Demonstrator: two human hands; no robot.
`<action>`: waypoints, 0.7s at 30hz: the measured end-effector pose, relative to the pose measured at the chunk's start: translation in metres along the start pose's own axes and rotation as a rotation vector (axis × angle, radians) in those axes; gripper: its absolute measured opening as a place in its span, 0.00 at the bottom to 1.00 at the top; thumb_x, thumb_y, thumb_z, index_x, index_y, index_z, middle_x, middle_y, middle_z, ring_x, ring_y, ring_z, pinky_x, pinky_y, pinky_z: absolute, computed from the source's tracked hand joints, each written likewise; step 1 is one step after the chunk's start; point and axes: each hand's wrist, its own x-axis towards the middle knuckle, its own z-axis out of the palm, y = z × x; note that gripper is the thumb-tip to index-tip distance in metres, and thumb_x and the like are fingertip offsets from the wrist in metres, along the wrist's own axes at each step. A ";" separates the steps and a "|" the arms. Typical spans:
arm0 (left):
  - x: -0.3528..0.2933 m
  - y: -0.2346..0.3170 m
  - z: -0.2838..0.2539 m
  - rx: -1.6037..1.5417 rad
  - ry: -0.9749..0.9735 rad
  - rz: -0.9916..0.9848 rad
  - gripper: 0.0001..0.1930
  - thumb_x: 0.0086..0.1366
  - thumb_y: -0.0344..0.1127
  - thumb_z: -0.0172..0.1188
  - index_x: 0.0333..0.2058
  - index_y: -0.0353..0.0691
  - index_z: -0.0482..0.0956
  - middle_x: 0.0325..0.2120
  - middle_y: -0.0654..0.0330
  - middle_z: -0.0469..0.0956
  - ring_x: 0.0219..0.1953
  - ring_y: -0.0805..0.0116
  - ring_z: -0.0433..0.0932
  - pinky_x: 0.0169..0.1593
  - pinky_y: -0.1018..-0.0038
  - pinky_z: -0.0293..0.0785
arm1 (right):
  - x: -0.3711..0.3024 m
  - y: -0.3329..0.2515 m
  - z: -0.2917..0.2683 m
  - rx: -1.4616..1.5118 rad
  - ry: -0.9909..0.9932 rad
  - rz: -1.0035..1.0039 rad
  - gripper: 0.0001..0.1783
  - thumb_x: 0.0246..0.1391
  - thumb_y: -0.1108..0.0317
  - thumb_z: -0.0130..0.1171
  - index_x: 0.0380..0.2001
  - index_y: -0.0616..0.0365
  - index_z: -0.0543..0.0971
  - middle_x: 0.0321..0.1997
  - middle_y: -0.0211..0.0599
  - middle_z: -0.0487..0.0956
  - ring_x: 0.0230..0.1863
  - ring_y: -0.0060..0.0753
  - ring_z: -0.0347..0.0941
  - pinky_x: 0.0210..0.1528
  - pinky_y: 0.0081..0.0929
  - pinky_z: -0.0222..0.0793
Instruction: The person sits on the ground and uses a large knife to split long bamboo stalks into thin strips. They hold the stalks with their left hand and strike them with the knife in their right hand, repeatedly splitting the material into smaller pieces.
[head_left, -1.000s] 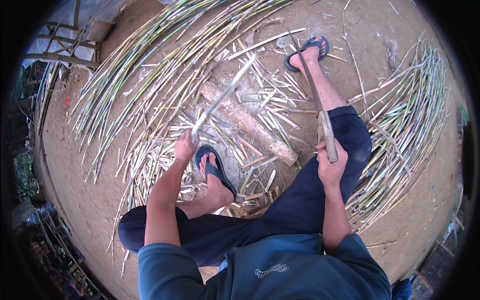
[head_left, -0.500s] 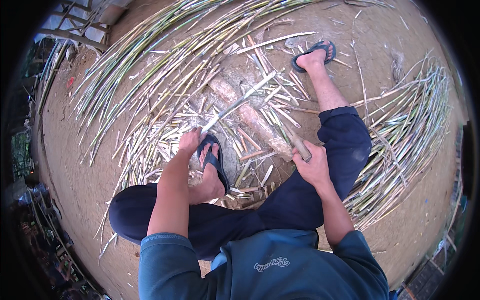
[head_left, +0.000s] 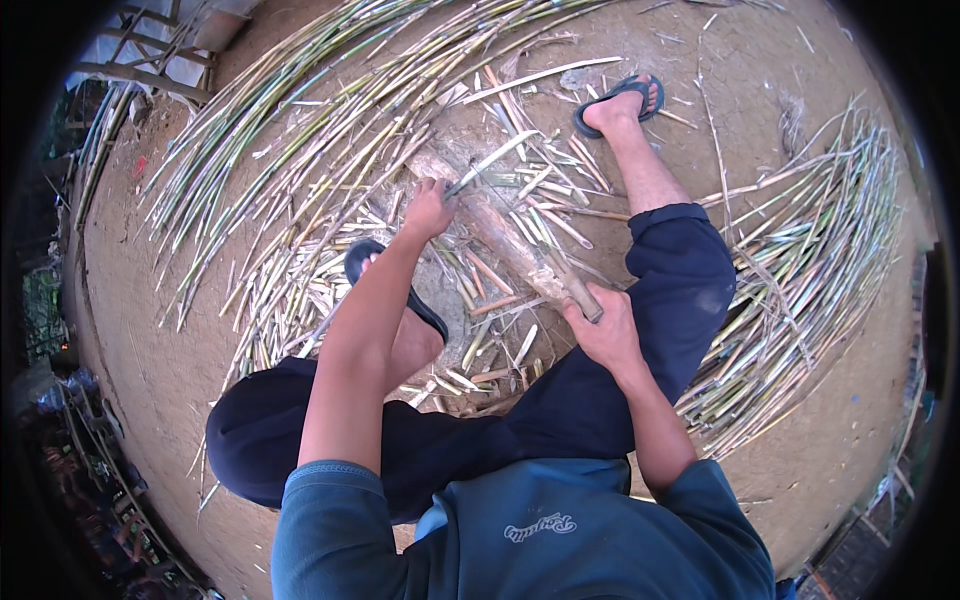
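Observation:
My left hand (head_left: 430, 208) is closed around the lower end of a pale, split-looking cane stick (head_left: 492, 162). The stick slants up to the right, over the far part of a thick, worn log (head_left: 497, 228) that lies on the ground between my feet. My right hand (head_left: 605, 328) grips the wooden handle (head_left: 583, 298) of what looks like a knife, at the log's near end. Its blade runs away from me along the log and is hard to make out. Short cut cane pieces (head_left: 565, 225) lie on both sides of the log.
Long cane stalks (head_left: 290, 130) spread over the ground at the far left. Another heap of thin canes (head_left: 800, 300) lies to the right. My sandalled feet rest either side of the log, the left sandal (head_left: 428, 315) among cut pieces. A wooden frame (head_left: 150, 60) stands at the upper left.
My left hand has moved away from me and right, up to the log, and less of the stick shows beyond it. My right hand and the handle have shifted slightly left. My left foot has shifted left.

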 end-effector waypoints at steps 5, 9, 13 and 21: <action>0.019 0.024 0.027 -0.043 0.119 -0.187 0.17 0.63 0.43 0.54 0.43 0.35 0.75 0.45 0.45 0.76 0.53 0.41 0.70 0.57 0.53 0.68 | -0.006 -0.009 -0.001 -0.028 -0.037 0.073 0.13 0.49 0.65 0.60 0.27 0.68 0.79 0.17 0.56 0.74 0.21 0.57 0.75 0.27 0.38 0.69; 0.031 0.044 0.025 0.047 0.244 -0.237 0.17 0.61 0.44 0.55 0.39 0.35 0.80 0.46 0.47 0.75 0.53 0.46 0.69 0.56 0.51 0.65 | -0.007 -0.010 0.004 0.026 -0.034 0.155 0.13 0.48 0.65 0.60 0.23 0.66 0.77 0.14 0.52 0.72 0.18 0.55 0.73 0.23 0.37 0.67; 0.046 0.048 0.041 0.123 0.326 -0.380 0.16 0.59 0.44 0.57 0.38 0.37 0.82 0.49 0.51 0.69 0.54 0.51 0.65 0.56 0.56 0.60 | 0.000 -0.017 0.005 -0.026 -0.058 0.188 0.12 0.47 0.65 0.60 0.21 0.65 0.76 0.14 0.53 0.72 0.19 0.57 0.74 0.23 0.39 0.69; 0.051 0.046 0.054 0.134 0.425 -0.290 0.06 0.56 0.36 0.56 0.29 0.42 0.78 0.38 0.56 0.76 0.45 0.54 0.72 0.48 0.59 0.68 | 0.038 -0.014 0.019 -0.111 -0.122 0.183 0.12 0.48 0.65 0.61 0.21 0.64 0.76 0.15 0.53 0.73 0.21 0.58 0.75 0.24 0.43 0.70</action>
